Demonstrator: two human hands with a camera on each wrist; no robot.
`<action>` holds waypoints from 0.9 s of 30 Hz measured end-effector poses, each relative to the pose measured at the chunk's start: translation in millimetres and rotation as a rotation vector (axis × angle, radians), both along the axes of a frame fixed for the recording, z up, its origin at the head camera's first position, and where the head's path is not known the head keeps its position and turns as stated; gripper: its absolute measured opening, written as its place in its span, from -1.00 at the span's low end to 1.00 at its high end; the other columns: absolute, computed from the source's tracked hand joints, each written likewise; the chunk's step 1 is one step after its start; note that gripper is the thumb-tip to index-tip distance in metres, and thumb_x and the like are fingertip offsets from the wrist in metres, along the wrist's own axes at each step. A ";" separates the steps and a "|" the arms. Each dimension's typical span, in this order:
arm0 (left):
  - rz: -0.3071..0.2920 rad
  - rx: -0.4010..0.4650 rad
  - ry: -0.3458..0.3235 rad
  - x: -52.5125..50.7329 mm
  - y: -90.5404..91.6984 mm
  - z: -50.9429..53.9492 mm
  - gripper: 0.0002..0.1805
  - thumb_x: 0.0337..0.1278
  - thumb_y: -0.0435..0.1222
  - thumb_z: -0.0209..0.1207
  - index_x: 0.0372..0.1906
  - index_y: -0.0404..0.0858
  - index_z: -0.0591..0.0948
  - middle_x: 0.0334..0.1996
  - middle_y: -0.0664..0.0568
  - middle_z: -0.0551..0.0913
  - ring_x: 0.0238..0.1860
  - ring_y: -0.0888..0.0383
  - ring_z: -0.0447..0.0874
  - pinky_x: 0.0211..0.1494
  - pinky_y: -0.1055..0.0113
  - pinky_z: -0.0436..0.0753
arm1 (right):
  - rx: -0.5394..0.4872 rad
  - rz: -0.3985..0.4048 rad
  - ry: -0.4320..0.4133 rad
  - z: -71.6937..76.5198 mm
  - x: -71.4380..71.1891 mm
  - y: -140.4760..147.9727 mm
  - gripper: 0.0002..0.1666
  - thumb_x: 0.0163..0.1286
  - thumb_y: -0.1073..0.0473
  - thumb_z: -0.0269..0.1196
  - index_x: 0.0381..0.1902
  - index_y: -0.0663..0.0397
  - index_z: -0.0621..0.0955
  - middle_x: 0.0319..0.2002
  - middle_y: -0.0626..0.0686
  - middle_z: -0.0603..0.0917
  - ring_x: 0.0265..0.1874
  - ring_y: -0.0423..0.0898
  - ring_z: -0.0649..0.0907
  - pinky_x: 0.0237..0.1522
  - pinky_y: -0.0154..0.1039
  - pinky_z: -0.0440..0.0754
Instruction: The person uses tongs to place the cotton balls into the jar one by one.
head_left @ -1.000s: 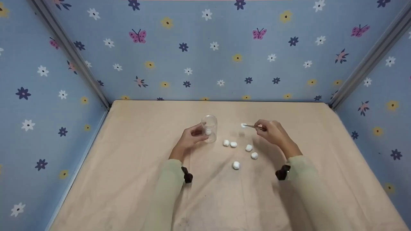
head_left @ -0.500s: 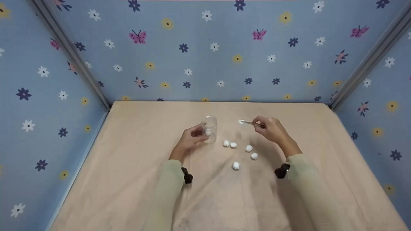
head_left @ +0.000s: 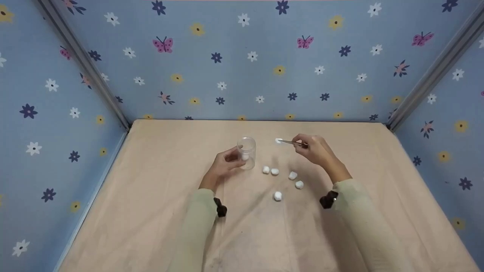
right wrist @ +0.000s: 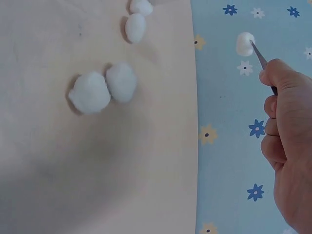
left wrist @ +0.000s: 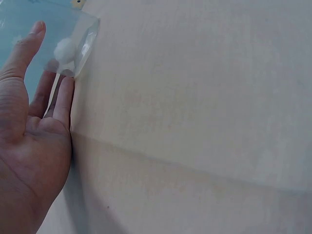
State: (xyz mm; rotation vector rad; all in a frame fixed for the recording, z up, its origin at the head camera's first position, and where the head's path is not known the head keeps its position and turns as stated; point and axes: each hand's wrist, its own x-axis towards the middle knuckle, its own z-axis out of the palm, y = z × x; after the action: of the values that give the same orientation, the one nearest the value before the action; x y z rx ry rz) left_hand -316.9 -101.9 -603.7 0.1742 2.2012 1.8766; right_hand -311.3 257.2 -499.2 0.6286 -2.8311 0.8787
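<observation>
My left hand holds a clear plastic cup upright on the table, thumb on one side and fingers on the other. One white cotton ball shows inside the cup in the left wrist view. My right hand pinches a pair of metal tweezers. A cotton ball is held at the tweezers' tips, above the table and to the right of the cup. Several loose cotton balls lie on the table between the hands.
A beige cloth covers the table. Blue patterned panels rise behind it and at both sides, joined by grey corner posts. A lone cotton ball lies nearest the front.
My right hand has moved left and slightly away from me, carrying the tweezers and cotton ball nearer the cup. The left hand and cup have stayed in place.
</observation>
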 end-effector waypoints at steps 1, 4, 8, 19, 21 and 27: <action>0.000 0.000 0.003 -0.2 -0.2 -0.1 -0.23 0.50 -0.37 0.44 0.71 -0.09 0.48 0.56 -0.19 0.64 0.57 -0.15 0.61 0.73 -0.05 0.57 | 0.000 0.001 0.001 0.7 0.0 -1.2 -0.80 0.61 0.25 0.33 0.08 0.12 0.80 -0.36 0.19 0.82 -0.51 -0.13 0.45 -0.40 -0.27 0.36; 0.003 -0.003 0.010 -0.6 -0.5 -0.5 -0.25 0.51 -0.38 0.43 0.70 -0.11 0.49 0.56 -0.20 0.64 0.56 -0.16 0.62 0.73 -0.04 0.57 | -0.002 0.005 -0.004 2.5 -0.3 -4.8 -0.79 0.62 0.25 0.32 0.09 0.12 0.80 -0.35 0.19 0.82 -0.52 -0.13 0.44 -0.41 -0.27 0.36; -0.003 0.004 0.010 -1.2 -0.6 -0.9 -0.24 0.51 -0.40 0.42 0.70 -0.11 0.48 0.57 -0.20 0.62 0.57 -0.16 0.61 0.72 -0.04 0.58 | -0.005 0.014 0.000 4.8 -1.3 -8.5 -0.78 0.62 0.26 0.32 0.09 0.14 0.81 -0.29 0.21 0.87 -0.50 -0.14 0.48 -0.41 -0.28 0.39; -0.005 0.000 0.019 -1.6 -0.3 -0.8 -0.23 0.50 -0.40 0.42 0.71 -0.12 0.47 0.55 -0.22 0.64 0.55 -0.17 0.63 0.71 0.00 0.60 | 0.006 0.037 0.026 14.3 -2.4 -18.7 -0.79 0.63 0.25 0.31 0.10 0.14 0.80 -0.29 0.23 0.88 -0.54 -0.15 0.46 -0.43 -0.29 0.36; -0.006 0.006 0.020 -1.5 -0.4 -0.7 -0.23 0.50 -0.41 0.42 0.71 -0.13 0.48 0.53 -0.23 0.65 0.53 -0.15 0.64 0.69 0.02 0.62 | 0.009 0.039 0.032 15.5 -2.5 -20.4 -0.79 0.63 0.24 0.31 0.09 0.13 0.80 -0.32 0.23 0.87 -0.54 -0.15 0.44 -0.42 -0.28 0.36; -0.002 0.009 0.018 -1.2 0.1 -0.1 -0.24 0.50 -0.41 0.42 0.70 -0.12 0.49 0.50 -0.21 0.67 0.49 -0.11 0.66 0.64 0.07 0.66 | -0.005 0.056 0.047 18.3 -2.2 -25.3 -0.80 0.63 0.24 0.31 0.08 0.13 0.80 -0.29 0.22 0.87 -0.53 -0.16 0.45 -0.42 -0.27 0.36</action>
State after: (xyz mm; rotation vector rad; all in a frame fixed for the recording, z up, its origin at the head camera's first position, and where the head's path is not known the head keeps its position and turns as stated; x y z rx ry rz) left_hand -318.1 -101.8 -603.8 0.1957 2.2034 1.8918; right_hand -313.6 231.9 -480.9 0.7214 -2.7817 0.8682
